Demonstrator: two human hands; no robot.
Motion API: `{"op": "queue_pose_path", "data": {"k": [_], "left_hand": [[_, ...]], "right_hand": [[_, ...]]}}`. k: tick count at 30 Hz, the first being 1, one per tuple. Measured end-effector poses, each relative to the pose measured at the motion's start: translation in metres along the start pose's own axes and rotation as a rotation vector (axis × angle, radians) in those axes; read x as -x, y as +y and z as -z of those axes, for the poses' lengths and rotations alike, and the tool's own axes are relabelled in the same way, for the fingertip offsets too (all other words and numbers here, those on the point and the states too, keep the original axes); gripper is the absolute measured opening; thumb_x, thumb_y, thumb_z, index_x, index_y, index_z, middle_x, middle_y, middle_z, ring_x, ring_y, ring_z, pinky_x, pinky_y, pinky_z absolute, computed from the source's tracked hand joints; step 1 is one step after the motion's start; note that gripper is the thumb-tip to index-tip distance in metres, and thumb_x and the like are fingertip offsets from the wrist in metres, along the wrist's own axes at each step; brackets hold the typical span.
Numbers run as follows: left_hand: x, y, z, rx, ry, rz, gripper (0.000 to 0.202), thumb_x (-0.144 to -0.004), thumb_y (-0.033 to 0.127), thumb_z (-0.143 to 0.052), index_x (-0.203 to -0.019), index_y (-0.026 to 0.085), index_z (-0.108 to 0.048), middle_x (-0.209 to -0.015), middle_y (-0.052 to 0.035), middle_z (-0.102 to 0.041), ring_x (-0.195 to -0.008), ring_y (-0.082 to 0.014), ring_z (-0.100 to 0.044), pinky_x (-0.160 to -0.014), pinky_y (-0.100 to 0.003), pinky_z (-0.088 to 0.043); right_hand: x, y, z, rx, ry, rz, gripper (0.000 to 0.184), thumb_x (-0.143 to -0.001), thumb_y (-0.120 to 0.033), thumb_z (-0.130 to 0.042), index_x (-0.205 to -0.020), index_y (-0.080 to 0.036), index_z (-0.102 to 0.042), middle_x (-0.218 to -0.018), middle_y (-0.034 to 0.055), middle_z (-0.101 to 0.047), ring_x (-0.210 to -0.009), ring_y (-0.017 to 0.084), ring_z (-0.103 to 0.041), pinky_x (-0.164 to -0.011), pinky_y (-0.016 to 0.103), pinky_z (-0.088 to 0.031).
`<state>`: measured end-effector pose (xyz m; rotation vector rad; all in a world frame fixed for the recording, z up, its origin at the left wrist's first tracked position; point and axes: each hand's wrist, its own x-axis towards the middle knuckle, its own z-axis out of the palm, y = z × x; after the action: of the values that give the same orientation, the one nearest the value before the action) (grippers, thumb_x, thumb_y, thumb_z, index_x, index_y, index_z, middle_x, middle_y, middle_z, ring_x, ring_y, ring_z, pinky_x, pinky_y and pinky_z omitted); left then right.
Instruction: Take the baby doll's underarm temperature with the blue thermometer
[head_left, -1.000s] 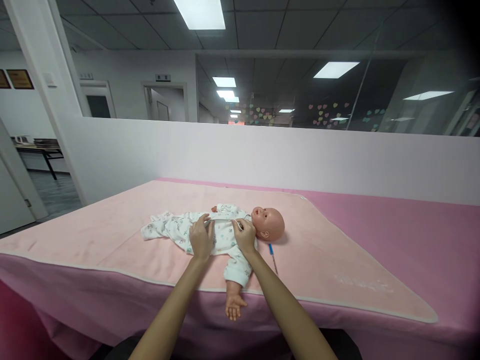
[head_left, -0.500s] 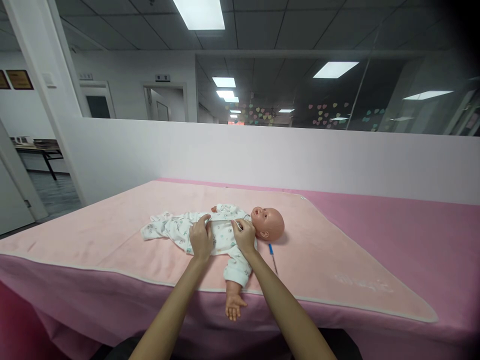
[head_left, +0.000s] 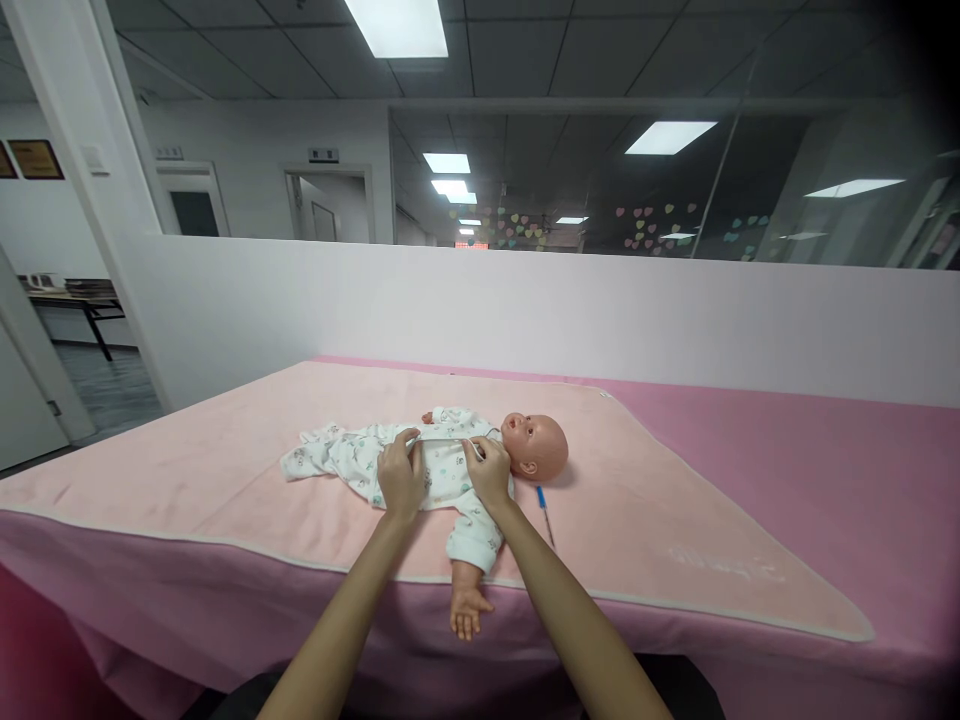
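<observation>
While the left hand (head_left: 401,478) pinches the left part of a thin white strip (head_left: 441,440) between thumb and forefinger, the right hand (head_left: 489,470) has the strip's right part, fingers curled in. Each grip nearly closed; exact fingertip contact too small to read. Strip looks straight between the 2 hands, running left to right over the chest of a doll (head_left: 446,477).

Doll on its back, head (head_left: 540,448) to the right, legs to the left, dressed in white printed clothing. Near arm stretched toward the near edge, palm up, its hand (head_left: 469,608) past the mat's border. Far hand (head_left: 427,418) just showing beyond the body.

Right of the near sleeve, by the right forearm: a pen (head_left: 547,515), blue end far, thin shaft pointing near. Doll and pen both on a peach mat (head_left: 675,540) with pale edging. Beneath it, a desk (head_left: 817,450) under pink cover, cloth hanging down the near side.

Far side: white low wall (head_left: 525,315), glass above it with heart-shaped notes (head_left: 649,230). Far left, a black-legged table (head_left: 96,326).
</observation>
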<state>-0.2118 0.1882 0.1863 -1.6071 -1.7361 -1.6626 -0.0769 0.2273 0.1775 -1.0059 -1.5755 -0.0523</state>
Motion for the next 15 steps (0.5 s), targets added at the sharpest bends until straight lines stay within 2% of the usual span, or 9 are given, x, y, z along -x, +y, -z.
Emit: {"op": "queue_pose_path", "data": {"k": [8,15], "left_hand": [[-0.0004,-0.0025,-0.0007,0.013,0.018,0.004,0.021,-0.08,0.029,-0.041,-0.096,0.019,-0.051,-0.094,-0.0031,-0.058,-0.087,-0.0166,-0.051,-0.08,-0.029,-0.036],[-0.001,-0.0027,0.0005,-0.035,0.039,-0.015,0.018,-0.081,0.029,-0.041,-0.087,0.018,-0.053,-0.086,-0.0033,-0.058,-0.084,-0.0169,-0.05,-0.078,-0.03,-0.034]], "right_hand": [[-0.0004,0.0002,-0.0001,0.015,0.009,-0.009,0.026,-0.078,-0.032,-0.045,-0.062,-0.017,-0.056,-0.051,-0.0013,-0.047,-0.055,0.011,-0.042,-0.056,0.022,-0.029],[0.0002,-0.0004,-0.0005,0.02,0.011,-0.002,0.026,-0.078,-0.033,-0.045,-0.061,-0.017,-0.056,-0.051,-0.0012,-0.047,-0.054,0.011,-0.041,-0.056,0.022,-0.03]]}}
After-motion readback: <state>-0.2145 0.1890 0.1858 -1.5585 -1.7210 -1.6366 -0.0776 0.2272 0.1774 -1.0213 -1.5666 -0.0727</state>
